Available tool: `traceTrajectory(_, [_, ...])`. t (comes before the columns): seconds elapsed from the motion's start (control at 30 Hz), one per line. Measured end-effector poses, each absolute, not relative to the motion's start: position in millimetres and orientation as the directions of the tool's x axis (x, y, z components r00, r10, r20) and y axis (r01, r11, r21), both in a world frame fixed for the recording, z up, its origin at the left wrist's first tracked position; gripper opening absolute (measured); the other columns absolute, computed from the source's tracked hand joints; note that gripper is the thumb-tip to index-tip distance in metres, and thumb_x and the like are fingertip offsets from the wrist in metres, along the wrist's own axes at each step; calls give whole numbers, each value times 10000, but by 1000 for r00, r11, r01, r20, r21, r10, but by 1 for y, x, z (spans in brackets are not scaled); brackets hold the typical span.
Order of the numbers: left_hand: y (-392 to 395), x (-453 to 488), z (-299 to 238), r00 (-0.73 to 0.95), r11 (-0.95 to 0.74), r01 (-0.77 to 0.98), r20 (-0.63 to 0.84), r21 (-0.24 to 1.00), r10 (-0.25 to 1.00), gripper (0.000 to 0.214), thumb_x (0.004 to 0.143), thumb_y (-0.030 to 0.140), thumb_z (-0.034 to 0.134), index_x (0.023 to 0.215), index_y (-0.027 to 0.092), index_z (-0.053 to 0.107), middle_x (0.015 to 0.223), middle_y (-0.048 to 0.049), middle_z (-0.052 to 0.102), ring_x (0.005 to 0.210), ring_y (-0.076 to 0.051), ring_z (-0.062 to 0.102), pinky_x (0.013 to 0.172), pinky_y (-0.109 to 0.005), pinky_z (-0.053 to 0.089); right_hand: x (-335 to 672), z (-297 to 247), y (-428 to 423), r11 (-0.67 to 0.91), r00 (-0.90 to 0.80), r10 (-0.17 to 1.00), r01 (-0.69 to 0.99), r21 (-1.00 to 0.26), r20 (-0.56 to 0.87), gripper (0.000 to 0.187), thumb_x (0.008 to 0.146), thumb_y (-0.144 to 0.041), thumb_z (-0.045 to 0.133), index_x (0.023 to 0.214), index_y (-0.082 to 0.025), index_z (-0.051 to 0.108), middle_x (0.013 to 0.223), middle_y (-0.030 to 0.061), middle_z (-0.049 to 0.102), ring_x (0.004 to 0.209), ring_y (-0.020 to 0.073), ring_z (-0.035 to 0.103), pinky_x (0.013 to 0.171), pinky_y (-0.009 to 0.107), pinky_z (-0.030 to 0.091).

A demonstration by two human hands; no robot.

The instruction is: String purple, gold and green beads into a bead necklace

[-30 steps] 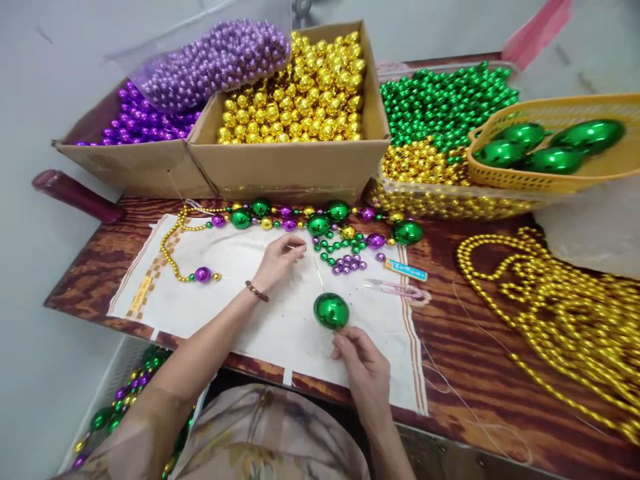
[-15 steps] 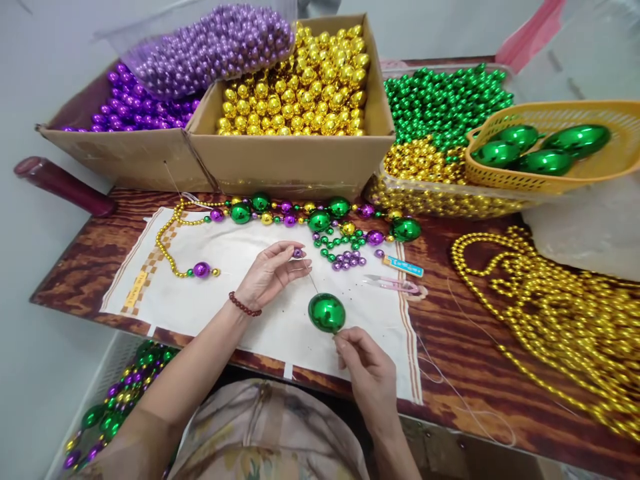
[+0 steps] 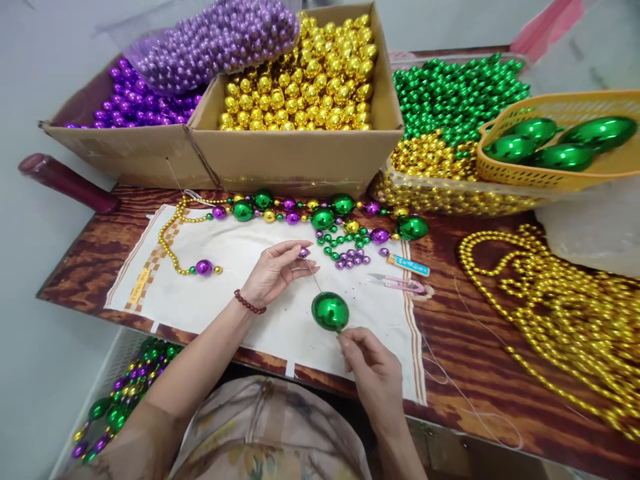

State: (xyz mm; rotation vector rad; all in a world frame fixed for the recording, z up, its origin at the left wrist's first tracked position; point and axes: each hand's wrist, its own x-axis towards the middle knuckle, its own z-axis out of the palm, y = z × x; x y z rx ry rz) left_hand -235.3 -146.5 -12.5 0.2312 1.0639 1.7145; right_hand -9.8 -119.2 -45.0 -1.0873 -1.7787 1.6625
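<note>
Between the thumb and fingers of my left hand (image 3: 277, 270) is a small purple bead (image 3: 303, 253). A thin needle or thread (image 3: 316, 279) runs from there down to a large green bead (image 3: 330, 311) above the white cloth. My right hand (image 3: 373, 367) pinches the lower end of that green bead. Behind my hands a string of mixed green, purple and gold beads (image 3: 323, 219) lies along the back of the cloth. Loose purple beads (image 3: 353, 259) and small green beads (image 3: 345, 239) are grouped beside it.
A lighter (image 3: 409, 264) and pink thread snips (image 3: 397, 283) lie to the right on the white cloth (image 3: 240, 267). Boxes of gold beads (image 3: 300, 87) and purple beads (image 3: 145, 100) stand behind. A yellow basket (image 3: 550, 179) and gold bead strands (image 3: 560, 327) are at the right.
The whole view has shifted slightly, with things appearing a little further right. Both hands keep the same hold on the beads.
</note>
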Motion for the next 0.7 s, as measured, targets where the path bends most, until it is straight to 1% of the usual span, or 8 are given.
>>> traceTrajectory(0.17, [-145,-235,-12,-457,-56,-607,-290,793,841,262,747,271,804,980,165,752,852,-19,686,753,-144,703,857,-358,557,-8,-47,-121,-117,-552,804,218,-969,-221,272,875,-403,617,732,-172,603,559,-42,432,481,82,389,449,202,316])
traceTrajectory(0.3, [-142,-226,-11,-439,-50,-605,-280,794,854,318,727,223,812,1033,182,741,869,-13,692,783,-125,676,862,-321,539,-16,-48,-122,-171,-532,813,170,-971,-236,260,863,-402,639,745,-172,613,573,-34,478,487,84,423,460,206,331])
traceTrajectory(0.4, [-136,-208,-12,-387,-15,-669,-331,743,861,267,746,282,800,968,148,738,856,-36,691,835,-141,675,840,-287,528,-29,-51,-123,-216,-519,821,101,-971,-237,265,859,-414,641,758,-170,618,572,-28,504,489,88,436,465,211,339])
traceTrajectory(0.5, [-128,-187,-14,-419,-20,-680,-365,733,831,280,774,399,764,880,147,704,848,-36,677,811,-154,680,744,-259,522,-36,-54,-120,-245,-531,812,68,-967,-242,274,867,-435,625,784,-174,619,536,-33,502,471,95,432,456,215,347])
traceTrajectory(0.57, [-121,-177,-13,-473,-30,-606,-329,795,818,317,802,467,714,871,158,687,790,-22,659,724,-143,662,657,-241,499,-32,-53,-111,-190,-586,783,94,-977,-209,259,859,-426,636,804,-174,644,555,-19,540,494,107,461,477,226,381])
traceTrajectory(0.6, [-118,-174,-11,-485,-22,-534,-285,845,827,325,822,479,683,871,157,689,751,-18,649,686,-134,643,635,-233,485,-28,-51,-105,-141,-607,774,112,-984,-180,245,857,-415,641,828,-173,667,581,-8,568,522,116,489,500,233,405])
traceTrajectory(0.63, [-115,-172,-9,-473,-2,-439,-229,899,851,321,841,471,655,861,153,696,714,-16,641,660,-124,623,627,-226,472,-23,-48,-97,-83,-614,777,123,-989,-141,231,854,-402,648,863,-175,693,614,3,595,552,124,513,526,241,423])
traceTrajectory(0.7, [-111,-169,-2,-353,56,-208,-128,977,927,279,870,401,615,813,146,712,674,-17,640,651,-114,595,645,-218,459,-15,-41,-80,-10,-513,856,110,-994,-66,238,878,-378,628,994,-194,724,679,8,626,571,121,530,548,247,434])
